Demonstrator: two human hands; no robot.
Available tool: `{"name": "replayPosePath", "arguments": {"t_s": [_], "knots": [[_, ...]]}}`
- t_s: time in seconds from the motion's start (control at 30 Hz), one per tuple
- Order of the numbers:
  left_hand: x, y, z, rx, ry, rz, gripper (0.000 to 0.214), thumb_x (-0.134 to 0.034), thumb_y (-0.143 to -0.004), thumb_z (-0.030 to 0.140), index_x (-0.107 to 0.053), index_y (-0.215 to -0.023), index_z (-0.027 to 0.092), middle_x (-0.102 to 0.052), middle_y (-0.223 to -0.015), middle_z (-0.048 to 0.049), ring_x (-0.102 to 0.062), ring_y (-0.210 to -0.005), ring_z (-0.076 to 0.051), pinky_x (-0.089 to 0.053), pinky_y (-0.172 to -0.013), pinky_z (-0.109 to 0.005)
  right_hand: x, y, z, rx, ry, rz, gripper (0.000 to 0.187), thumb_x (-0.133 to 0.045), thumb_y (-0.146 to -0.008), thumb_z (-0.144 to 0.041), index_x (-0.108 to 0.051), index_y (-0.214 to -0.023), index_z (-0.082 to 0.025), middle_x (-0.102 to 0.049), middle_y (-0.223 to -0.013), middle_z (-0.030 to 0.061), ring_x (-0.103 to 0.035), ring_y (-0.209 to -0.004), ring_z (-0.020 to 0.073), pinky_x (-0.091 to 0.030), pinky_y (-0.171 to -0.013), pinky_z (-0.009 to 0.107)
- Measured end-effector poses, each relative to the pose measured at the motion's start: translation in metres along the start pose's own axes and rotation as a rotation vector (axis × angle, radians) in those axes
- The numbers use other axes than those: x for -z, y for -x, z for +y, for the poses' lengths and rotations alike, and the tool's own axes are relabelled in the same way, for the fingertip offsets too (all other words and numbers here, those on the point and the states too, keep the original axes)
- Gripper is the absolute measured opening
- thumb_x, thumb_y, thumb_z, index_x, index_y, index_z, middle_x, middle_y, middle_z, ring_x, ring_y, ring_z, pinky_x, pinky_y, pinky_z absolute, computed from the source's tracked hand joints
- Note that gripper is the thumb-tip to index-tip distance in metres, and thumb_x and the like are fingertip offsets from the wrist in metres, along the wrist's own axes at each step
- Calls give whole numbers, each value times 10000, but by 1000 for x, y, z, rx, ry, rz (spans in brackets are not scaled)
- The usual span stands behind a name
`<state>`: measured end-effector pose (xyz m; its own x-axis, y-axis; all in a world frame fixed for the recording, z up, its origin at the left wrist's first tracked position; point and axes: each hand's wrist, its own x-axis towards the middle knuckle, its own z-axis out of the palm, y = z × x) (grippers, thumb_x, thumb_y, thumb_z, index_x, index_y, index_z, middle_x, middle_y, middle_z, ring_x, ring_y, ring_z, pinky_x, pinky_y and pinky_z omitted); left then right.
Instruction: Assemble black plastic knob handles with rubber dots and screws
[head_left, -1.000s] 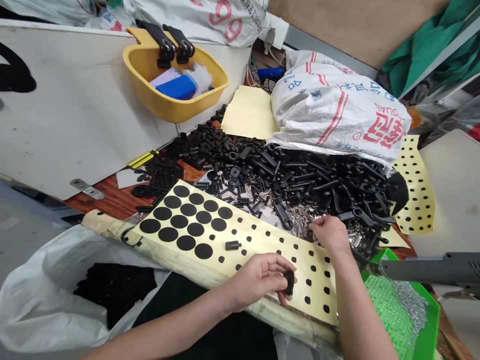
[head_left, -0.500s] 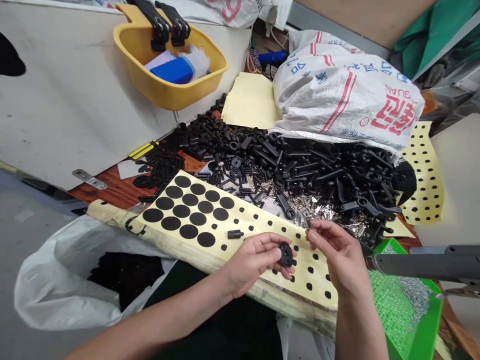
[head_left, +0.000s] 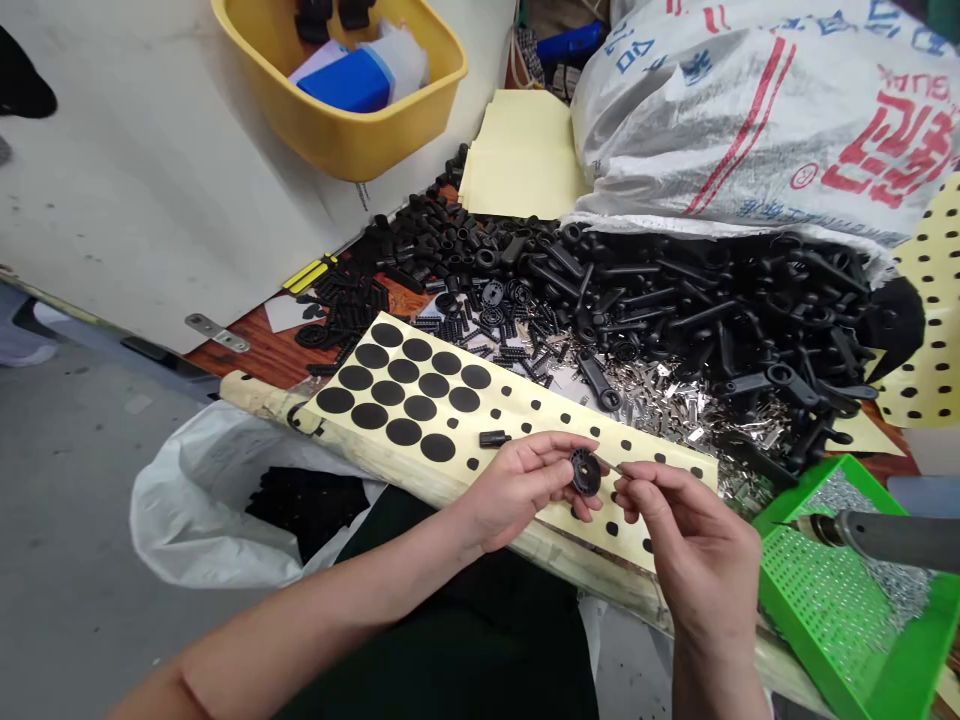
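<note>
Left hand (head_left: 517, 490) fingers hold a black plastic disc (head_left: 585, 472), right hand (head_left: 697, 540) fingers pinch a thin metal pin (head_left: 609, 465) just beside it

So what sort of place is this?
Probably a small hand-assembly workshop: heaps of black moulded plastic parts, sheets of black adhesive dots, and a green perforated tray of small metal pieces beside what looks like an electric screwdriver.

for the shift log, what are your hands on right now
left hand holding black ribbed disc; right hand pinching thin metal pin; yellow sheet with black dots under both hands
</note>
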<state>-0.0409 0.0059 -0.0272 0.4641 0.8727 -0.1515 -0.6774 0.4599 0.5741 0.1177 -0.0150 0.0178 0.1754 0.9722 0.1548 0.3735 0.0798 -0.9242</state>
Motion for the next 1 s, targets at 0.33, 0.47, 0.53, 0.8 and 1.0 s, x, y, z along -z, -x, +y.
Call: {"name": "replayPosePath", "arguments": {"t_s": [0.33,0.47,0.53,0.8,1.0], "knots": [[1,-1,0,31,-32,48,363,-712,-793,310,-660,-1100,124,-662,-874,-87,-648,-699,-174,-473,-624,-293,5,9,13,273,220,-32,152,-607,-837,-152,-691,-932,-237,-699,-870,24,-647,-714,142,-549,-660,282],[0,1,4,74,-48,45,367,-681,-815,361,-673,-1088,116,-676,-820,-95,-608,-621,-136,-414,-556,-248,6,6,12,321,241,-59,170,-579,-849,-117,-670,-926,-239,-679,-865,17,-636,-768,141,-532,-690,275],[0,1,6,97,-58,38,378,-674,-818,387,-677,-1078,113,-689,-815,-106,-589,-593,-121,-394,-540,-234,7,5,11,335,251,-76,171,-568,-855,-110,-662,-928,-232,-671,-860,24,-633,-786,149,-527,-692,283],[0,-1,6,193,-115,1,390,-613,-847,465,-675,-1026,124,-644,-635,-44,-513,-434,-78,-345,-436,-201,7,2,5,471,300,-167,219,-533,-855,-55,-645,-935,-226,-661,-852,40,-639,-791,158,-525,-685,291],[0,-4,5,259,-196,15,462,-511,-876,563,-675,-937,136,-541,-486,23,-384,-298,-48,-247,-333,-179,9,0,6,601,374,-234,282,-526,-834,-5,-641,-982,-216,-646,-842,47,-627,-790,156,-520,-668,285]]}}
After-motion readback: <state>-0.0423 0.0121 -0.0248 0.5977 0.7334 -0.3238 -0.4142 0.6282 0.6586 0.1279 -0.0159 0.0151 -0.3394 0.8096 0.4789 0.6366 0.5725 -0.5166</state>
